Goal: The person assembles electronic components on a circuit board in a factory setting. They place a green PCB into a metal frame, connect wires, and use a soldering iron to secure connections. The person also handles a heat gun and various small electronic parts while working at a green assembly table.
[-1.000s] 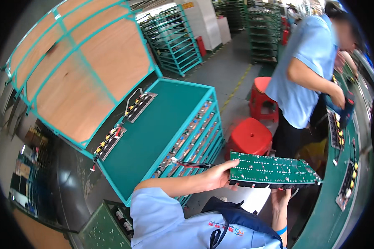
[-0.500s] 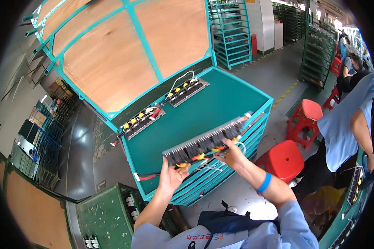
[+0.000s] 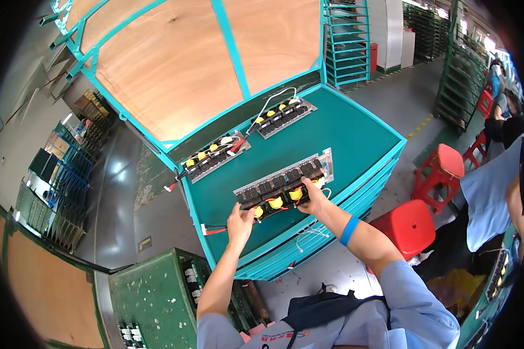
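Two-handed support of a circuit board assembly [image 3: 278, 189] above or upon the green top [image 3: 346, 132] of a teal-framed cart. My left hand [image 3: 240, 227] is closed on the near left end, thumb on the edge; my right hand [image 3: 315, 200], below a blue wristband [image 3: 349, 230], grips the near side toward the right end, thumb over the black parts. The assembly lies between my hands, over the front part of the cart top, component side up, its yellow coils [image 3: 275, 203] toward me. Whether its underside touches the surface I cannot tell. A red-and-black lead [image 3: 216, 231] with a white plug lies to the left, near the cart's side rim; thin white wires [image 3: 311, 234] hang at the front edge, below my right hand. Farther back, two similar boards, the left one [image 3: 218, 158] and the right one [image 3: 283, 119], lie end to end along the plywood panel [image 3: 169, 72]. I judge the step in hand to be the positioning of the assembly on this surface. The next move, in my judgement, calls for an even, level lowering, fingers clear of the underside, leads not pinched beneath, and a gap kept from the boards behind.
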A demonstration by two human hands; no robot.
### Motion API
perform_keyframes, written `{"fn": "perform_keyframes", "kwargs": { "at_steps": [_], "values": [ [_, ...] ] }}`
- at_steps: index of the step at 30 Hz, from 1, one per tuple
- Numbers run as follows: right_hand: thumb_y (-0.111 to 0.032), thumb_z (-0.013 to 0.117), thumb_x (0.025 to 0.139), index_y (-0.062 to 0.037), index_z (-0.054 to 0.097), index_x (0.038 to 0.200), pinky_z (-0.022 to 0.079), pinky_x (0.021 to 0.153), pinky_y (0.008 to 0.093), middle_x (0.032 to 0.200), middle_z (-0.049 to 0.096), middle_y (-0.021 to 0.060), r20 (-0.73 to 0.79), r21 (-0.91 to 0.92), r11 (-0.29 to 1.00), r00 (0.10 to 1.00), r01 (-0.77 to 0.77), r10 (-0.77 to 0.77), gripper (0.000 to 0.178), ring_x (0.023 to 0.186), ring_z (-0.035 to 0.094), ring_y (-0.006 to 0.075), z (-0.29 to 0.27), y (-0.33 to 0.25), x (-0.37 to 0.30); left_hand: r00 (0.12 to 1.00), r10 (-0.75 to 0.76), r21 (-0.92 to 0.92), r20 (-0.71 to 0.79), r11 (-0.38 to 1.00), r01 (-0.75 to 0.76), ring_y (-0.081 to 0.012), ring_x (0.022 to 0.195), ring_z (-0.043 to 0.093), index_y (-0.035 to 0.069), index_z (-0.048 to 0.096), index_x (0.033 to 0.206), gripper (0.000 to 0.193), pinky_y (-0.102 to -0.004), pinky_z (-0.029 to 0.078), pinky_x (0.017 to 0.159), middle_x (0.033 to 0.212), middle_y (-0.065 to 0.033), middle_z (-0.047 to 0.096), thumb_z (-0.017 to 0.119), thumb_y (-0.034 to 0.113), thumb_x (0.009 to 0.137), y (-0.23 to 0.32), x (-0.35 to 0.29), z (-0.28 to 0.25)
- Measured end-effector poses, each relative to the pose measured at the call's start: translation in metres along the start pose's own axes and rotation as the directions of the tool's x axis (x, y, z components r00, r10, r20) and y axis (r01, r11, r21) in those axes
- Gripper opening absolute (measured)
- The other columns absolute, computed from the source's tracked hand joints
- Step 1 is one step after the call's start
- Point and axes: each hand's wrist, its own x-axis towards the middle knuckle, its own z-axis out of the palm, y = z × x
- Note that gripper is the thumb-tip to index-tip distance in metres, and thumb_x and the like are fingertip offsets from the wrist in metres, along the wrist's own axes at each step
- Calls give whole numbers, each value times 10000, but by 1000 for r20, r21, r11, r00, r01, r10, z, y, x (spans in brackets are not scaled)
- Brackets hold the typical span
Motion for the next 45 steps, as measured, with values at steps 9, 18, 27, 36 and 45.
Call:
{"fn": "perform_keyframes", "kwargs": {
  "at_steps": [9, 18, 27, 36, 45],
  "values": [
    [-354, 486, 817, -55, 378, 1195, 315, 936, 412, 1217, 384, 177, 43, 108, 988, 992, 114, -119, 494, 1090, 413, 300, 2, -7, 22, 778, 617, 562, -121, 689, -459, -290, 797, 563, 4, 500, 1061, 466, -361, 453, 717, 856, -144, 572, 651, 188, 660, 49, 12, 29],
    [-233, 566, 801, -30, 515, 1027, 464, 726, 301, 916, 579, 77, 559, -343, 888, 826, 306, -69, 308, 827, 567, 169, -69, 43, -81, 839, 293, 651, 458, 532, -541, -306, 1052, 451, 26, 370, 1197, 767, -403, 340, 910, 1141, -180, 472, 710, 321, 575, 59, 110, 93],
    [-125, 545, 804, 2, 532, 978, 474, 672, 255, 826, 582, 81, 18, -201, 959, 980, 200, -200, 216, 742, 571, 148, -262, 125, -159, 823, 114, 686, 557, 495, -533, -328, 1066, 449, -32, 188, 1250, 981, -364, 337, 935, 1139, -221, 459, 762, 290, 522, 55, 135, 122],
    [-92, 506, 801, 5, 514, 939, 473, 620, 245, 760, 565, 74, -129, -42, 973, 964, 228, -232, 169, 657, 557, 137, -281, 162, -171, 722, 153, 694, 675, 201, -691, -282, 1009, 486, 74, 228, 1264, 787, -374, 329, 855, 1046, -175, 512, 622, 43, 584, 78, 115, 92],
    [-83, 524, 787, -10, 529, 908, 456, 586, 225, 742, 573, 67, -118, -277, 948, 973, 160, -199, 142, 618, 556, 127, -279, 177, -155, 337, 319, 382, 886, -89, -920, -257, 993, 472, 39, 283, 1250, 651, -348, 336, 847, 1041, -140, 494, 521, -21, 647, 55, 108, -30]
  ]
}}
